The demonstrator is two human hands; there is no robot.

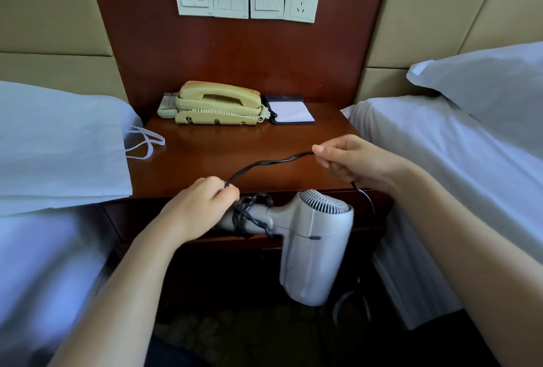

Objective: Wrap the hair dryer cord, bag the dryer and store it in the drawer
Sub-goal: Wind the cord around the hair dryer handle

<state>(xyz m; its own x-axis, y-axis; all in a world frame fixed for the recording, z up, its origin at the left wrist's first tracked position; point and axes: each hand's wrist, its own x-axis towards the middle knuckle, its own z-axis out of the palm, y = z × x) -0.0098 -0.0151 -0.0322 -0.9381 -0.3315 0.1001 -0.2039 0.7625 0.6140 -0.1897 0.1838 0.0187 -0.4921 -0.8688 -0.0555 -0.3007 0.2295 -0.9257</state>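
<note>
Stretching cord [270,162] between hands [199,208] [352,161] above nightstand's [188,166] front edge.

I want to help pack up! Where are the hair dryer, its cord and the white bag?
hair dryer [314,252], head view, on its grey barrel.
cord [270,161], head view, on the black stretch held up in the air.
white bag [58,146], head view, on its flat side.
</note>
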